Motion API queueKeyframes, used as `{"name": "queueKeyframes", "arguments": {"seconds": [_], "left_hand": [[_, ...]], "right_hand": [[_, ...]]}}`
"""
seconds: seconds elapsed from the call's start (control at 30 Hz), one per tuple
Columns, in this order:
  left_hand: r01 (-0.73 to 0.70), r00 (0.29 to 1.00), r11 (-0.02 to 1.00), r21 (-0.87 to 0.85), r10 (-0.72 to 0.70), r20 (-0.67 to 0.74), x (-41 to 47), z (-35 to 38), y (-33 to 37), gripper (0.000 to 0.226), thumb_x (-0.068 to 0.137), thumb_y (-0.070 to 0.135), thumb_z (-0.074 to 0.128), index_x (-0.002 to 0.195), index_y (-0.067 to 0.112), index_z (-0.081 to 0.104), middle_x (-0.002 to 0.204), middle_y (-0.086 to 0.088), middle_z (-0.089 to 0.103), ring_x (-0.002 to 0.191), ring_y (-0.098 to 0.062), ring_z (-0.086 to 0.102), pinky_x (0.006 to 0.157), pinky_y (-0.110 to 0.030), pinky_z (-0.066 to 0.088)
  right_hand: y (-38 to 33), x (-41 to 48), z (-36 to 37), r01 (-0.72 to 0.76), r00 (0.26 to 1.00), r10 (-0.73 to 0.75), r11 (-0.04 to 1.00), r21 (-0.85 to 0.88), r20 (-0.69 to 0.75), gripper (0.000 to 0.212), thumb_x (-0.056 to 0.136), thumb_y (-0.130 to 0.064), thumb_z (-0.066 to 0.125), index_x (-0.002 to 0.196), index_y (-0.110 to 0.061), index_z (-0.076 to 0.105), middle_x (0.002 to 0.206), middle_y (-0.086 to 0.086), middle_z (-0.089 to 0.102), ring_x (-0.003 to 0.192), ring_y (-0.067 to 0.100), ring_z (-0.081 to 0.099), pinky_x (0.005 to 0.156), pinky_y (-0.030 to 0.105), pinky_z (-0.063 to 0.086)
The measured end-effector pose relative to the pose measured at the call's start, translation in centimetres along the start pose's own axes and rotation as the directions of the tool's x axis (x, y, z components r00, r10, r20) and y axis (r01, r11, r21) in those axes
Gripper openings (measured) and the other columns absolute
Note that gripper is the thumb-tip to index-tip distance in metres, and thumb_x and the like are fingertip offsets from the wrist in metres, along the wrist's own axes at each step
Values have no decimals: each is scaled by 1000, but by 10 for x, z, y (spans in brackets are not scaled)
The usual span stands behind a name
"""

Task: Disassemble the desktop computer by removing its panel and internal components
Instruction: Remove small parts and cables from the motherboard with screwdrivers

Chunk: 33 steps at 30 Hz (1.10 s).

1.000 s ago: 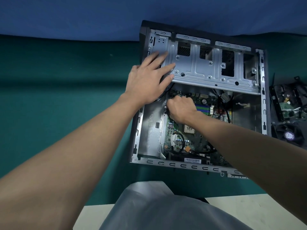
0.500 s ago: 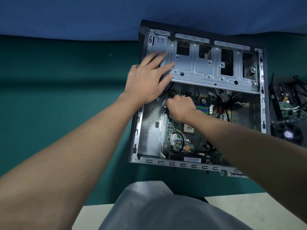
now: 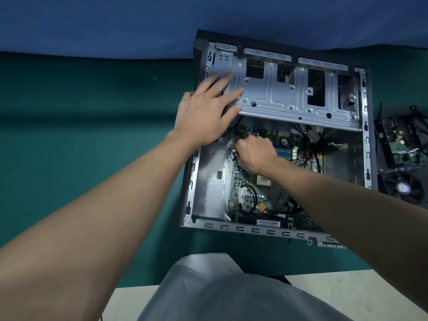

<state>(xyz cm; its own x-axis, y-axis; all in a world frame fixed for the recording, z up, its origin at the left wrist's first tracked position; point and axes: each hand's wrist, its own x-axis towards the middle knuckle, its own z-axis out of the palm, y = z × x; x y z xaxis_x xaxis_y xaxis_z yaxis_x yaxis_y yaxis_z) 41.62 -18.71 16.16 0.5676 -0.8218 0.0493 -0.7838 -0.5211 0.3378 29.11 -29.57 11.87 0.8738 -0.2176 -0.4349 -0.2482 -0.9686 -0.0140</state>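
The green table (image 3: 92, 140) fills most of my view and carries the desktop computer (image 3: 254, 229), which lies on its side near the far edge with the panel already off and its inside open to me. Along the case's far side sits the silver drive cage (image 3: 289, 96). Nearer to me, the motherboard (image 3: 275, 198) lies on the case floor. Just right of the case, apart from it, lie 1 removed unit (image 3: 399, 144) and 1 fan (image 3: 403, 185).

My left hand (image 3: 203, 112) lies flat, fingers straight and spread, pressing on the left end of the drive cage and the case rim. My right hand (image 3: 252, 151) is down at the motherboard's far-left corner with its fingers curled under. I cannot tell whether they pinch a connector, a screw or nothing, because the knuckles hide them.

I judge the step to be freeing something at that corner, well into the internal strip-down. The next move calls for a short, straight pull while the left hand braces the case.
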Motion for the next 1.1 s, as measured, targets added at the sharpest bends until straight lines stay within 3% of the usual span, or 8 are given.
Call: {"name": "queueKeyframes", "arguments": {"seconds": [0.13, 0.3, 0.4, 0.53, 0.67, 0.73, 0.9, 1.1], "left_hand": [[-8, 1000, 1000, 27, 7, 10, 0, -1, 1, 45, 99, 52, 32, 140, 39, 45, 156, 11, 28, 145, -13, 17, 103, -50, 34], [-24, 998, 978, 207, 35, -53, -1, 1, 12, 41, 101, 45, 30, 133, 32, 52, 151, 2, 38, 140, -21, 28, 110, -47, 17], [-22, 996, 973, 231, 42, -84, 9, 5, 41, 38, 101, 40, 32, 127, 25, 55, 150, -6, 39, 138, -23, 32, 112, -42, 15], [-103, 994, 990, 99, 100, 36, 27, 21, 103, 43, 103, 44, 28, 139, 29, 44, 158, -5, 25, 145, -22, 21, 116, -39, 12], [-108, 981, 993, 51, 98, 168, 34, 41, 145, 50, 103, 48, 22, 149, 33, 28, 161, -2, 15, 148, -20, 10, 117, -39, 9], [-100, 973, 992, 75, 82, 215, 33, 51, 159, 51, 102, 50, 19, 151, 35, 21, 162, -1, 12, 149, -20, 5, 117, -41, 6], [-42, 982, 992, 115, 20, 189, 30, 61, 166, 53, 101, 53, 17, 152, 39, 12, 162, 1, 6, 149, -18, -2, 118, -40, 1], [-79, 982, 989, 124, 56, 178, 28, 60, 163, 55, 101, 52, 24, 153, 37, 12, 162, 0, 7, 149, -18, -2, 117, -38, 0]], "right_hand": [[4, -15, -9, -44, 998, 48, 991, 125, -33, 7, 86, -14, 56, 87, -10, 62, 83, 10, 63, 79, 32, 60, 67, 36, 46], [33, -57, -43, -34, 950, 145, 929, 370, -276, 12, 88, -15, 59, 89, -15, 71, 79, 2, 70, 79, 22, 64, 73, 30, 50], [63, -90, -68, -11, 867, 278, 841, 541, -414, 12, 88, -20, 65, 94, -15, 75, 82, 3, 74, 73, 18, 66, 75, 26, 52], [113, -140, -88, -39, 677, 512, 742, 669, -529, 11, 83, -21, 71, 89, -14, 77, 57, -13, 58, 47, -4, 50, 56, 1, 33], [165, -180, -78, -136, 547, 700, 615, 776, -459, 10, 82, -23, 71, 85, -16, 77, 60, -8, 61, 55, 2, 53, 58, 6, 36], [183, -193, -57, -250, 523, 760, 570, 783, -386, 11, 83, -24, 69, 86, -16, 76, 69, 5, 68, 63, 14, 59, 66, 22, 45], [192, -201, 22, -522, 600, 797, 460, 718, -73, 18, 89, -27, 59, 91, -15, 72, 90, 16, 69, 87, 38, 60, 79, 42, 52], [178, -184, 78, -641, 630, 773, 465, 611, 72, 20, 93, -24, 51, 82, -12, 63, 91, 21, 65, 88, 42, 60, 67, 37, 43]]}}
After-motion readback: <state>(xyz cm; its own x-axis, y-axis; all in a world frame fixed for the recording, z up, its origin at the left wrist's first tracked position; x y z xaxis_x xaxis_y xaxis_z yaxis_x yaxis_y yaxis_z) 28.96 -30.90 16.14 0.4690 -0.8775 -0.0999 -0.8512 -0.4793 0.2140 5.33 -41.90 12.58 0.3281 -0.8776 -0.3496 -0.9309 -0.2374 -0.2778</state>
